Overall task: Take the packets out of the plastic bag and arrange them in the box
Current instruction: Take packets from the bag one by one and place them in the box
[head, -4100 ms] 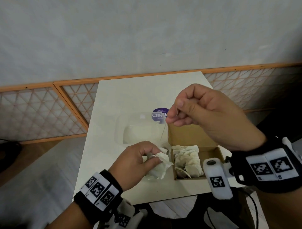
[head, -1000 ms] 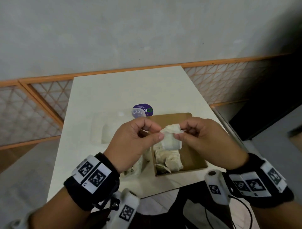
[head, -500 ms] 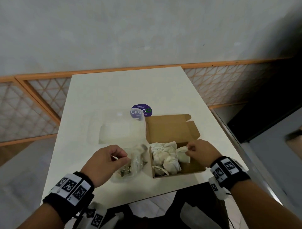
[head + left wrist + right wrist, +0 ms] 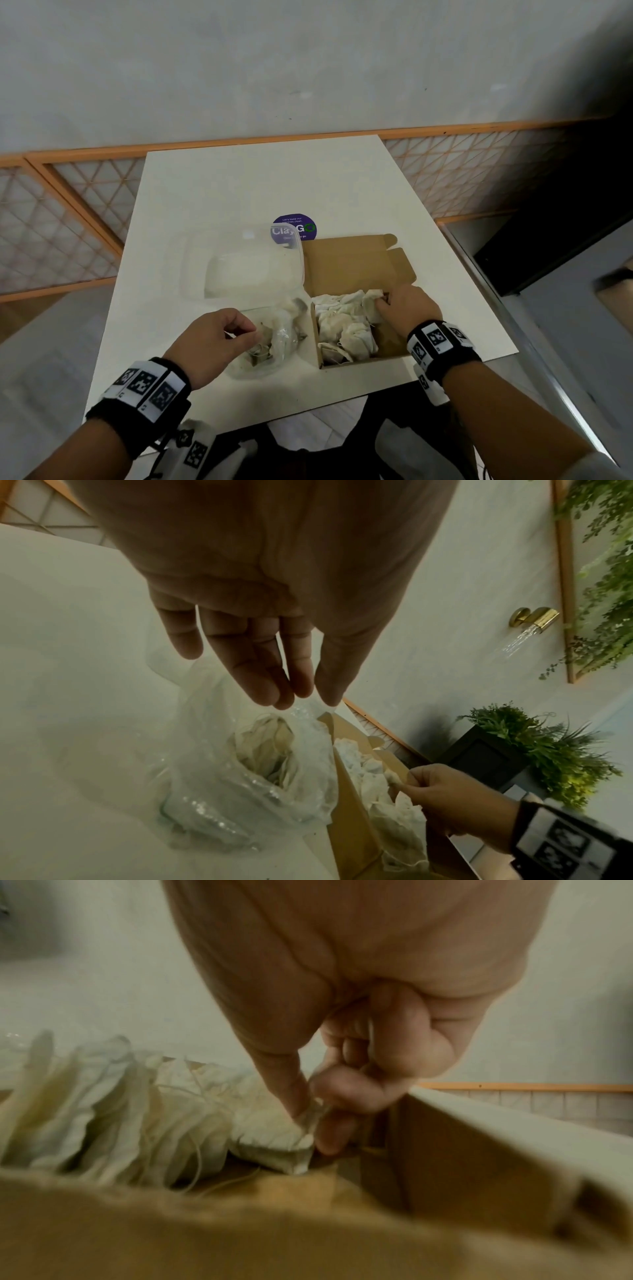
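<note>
An open brown cardboard box [image 4: 354, 265] sits on the white table, with several white tea-bag packets [image 4: 342, 325] piled in its left half. My right hand [image 4: 380, 301] is down inside the box at its far right. Its thumb and forefinger pinch the corner of one packet [image 4: 274, 1131] that lies against the pile. To the left of the box lies a crumpled clear plastic bag [image 4: 281, 342] with more packets [image 4: 263, 750] inside. My left hand [image 4: 306, 700] hovers over the bag's mouth and pinches its rim between thumb and fingertips.
A clear plastic clamshell container [image 4: 246, 267] lies behind the bag, partly over a purple round sticker [image 4: 294, 228]. The table's near edge [image 4: 308, 407] runs just under my wrists. An orange lattice rail [image 4: 85, 198] borders the far side. A potted plant [image 4: 534, 750] stands to the right.
A second ago both hands held one packet up over the box. The right hand has since lowered it into the box, and the left hand has dropped to the bag.
</note>
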`<state>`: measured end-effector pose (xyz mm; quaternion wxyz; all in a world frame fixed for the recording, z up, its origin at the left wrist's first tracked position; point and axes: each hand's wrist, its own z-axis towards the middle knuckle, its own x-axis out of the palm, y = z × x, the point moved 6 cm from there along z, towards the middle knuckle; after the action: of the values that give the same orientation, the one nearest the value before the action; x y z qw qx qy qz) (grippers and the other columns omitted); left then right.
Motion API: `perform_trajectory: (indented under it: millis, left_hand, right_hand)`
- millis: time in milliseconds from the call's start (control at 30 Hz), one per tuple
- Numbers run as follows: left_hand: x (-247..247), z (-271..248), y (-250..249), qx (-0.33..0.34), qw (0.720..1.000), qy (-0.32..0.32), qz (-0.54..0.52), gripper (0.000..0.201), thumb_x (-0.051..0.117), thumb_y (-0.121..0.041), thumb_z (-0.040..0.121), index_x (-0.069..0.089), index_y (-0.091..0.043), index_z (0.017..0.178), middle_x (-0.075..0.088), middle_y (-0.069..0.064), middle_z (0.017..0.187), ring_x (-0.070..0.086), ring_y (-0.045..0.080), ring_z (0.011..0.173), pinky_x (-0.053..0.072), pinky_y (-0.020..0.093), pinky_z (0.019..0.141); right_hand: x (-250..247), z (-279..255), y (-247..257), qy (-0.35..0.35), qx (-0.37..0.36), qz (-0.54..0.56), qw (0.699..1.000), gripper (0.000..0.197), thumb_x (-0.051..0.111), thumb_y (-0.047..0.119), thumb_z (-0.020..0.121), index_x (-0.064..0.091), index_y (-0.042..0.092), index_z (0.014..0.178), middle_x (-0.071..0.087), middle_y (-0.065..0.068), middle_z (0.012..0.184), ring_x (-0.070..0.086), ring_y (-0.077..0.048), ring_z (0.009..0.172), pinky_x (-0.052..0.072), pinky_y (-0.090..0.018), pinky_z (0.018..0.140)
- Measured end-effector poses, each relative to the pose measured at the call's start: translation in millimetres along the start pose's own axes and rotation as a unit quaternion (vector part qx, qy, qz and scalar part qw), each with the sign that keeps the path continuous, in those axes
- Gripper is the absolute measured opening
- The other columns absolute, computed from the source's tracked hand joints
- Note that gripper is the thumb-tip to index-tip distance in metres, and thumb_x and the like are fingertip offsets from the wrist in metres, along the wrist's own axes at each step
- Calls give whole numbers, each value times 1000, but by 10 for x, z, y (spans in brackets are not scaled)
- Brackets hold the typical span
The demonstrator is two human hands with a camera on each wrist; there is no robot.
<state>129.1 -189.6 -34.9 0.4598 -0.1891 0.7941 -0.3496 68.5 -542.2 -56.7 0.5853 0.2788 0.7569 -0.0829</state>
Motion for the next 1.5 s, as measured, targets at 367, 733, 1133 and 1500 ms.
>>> perform_trajectory:
  millis: [367,733,1133,1500]
  left_hand:
    - [39,24,44,-1,1000,-1,21,10,78,-38,88,72,-30,87,75,-13,89,64,-5,72,46,19,68]
    - [38,12,47,0,1000,4,23,9,77,-39,88,72,-32,88,74,-15,90,64,-6,74,45,17,67]
    - [-41,-46,69,-3,1000,-19,8,9,76,-41,88,71,-33,87,71,-15,93,64,1,72,49,22,70]
    - [-75,-58,228,-46,998,-30,43,18,77,-47,86,67,-41,100,52,-7,122,57,11,110,41,26,90]
  right_hand:
    - [66,-507,501,37,-229,-41,972,43,57,47,93,59,32,133,52,4,131,62,-19,109,54,-34,92]
    - [129,-424,363,57,-181,-119,975,13,56,36,95,58,27,104,60,2,109,63,-20,93,55,-36,78]
    - [262,-684,896,80,-294,-219,927,22,47,33,103,67,26,108,63,-2,112,61,-23,98,50,-39,86]
    - [258,-358,1091,98,-260,-93,956,15,53,16,97,47,30,92,59,7,88,58,-19,83,49,-36,77]
